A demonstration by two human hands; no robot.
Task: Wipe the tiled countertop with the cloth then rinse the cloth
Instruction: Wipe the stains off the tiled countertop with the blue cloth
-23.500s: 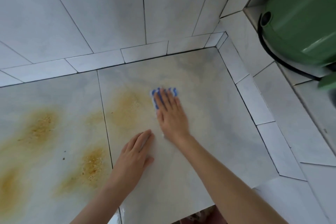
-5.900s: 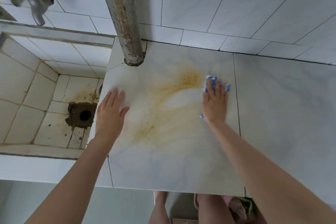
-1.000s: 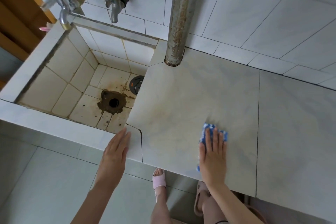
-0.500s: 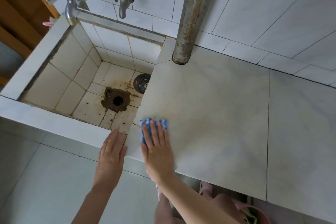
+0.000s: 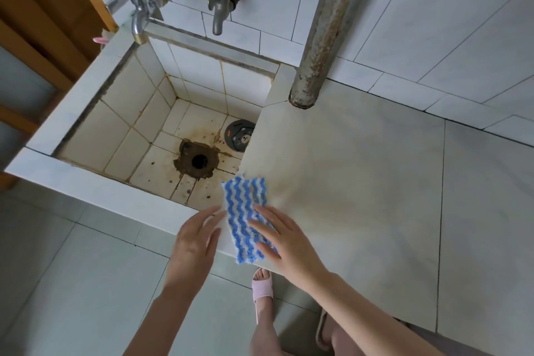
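Our blue-white striped cloth (image 5: 245, 220) now at pale tiled desk (image 5: 361, 182) edge beside tiled sink (image 5: 86, 101), stains gone; right fingers (image 5: 277, 225) spread, pressing it; rinse likely next.

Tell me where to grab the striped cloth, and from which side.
Pinch the cloth at its far left corner, coming from the sink side with the left hand. That corner seems to jut past the counter edge, so a thumb should slip under it. The right hand presses the near right part flat.
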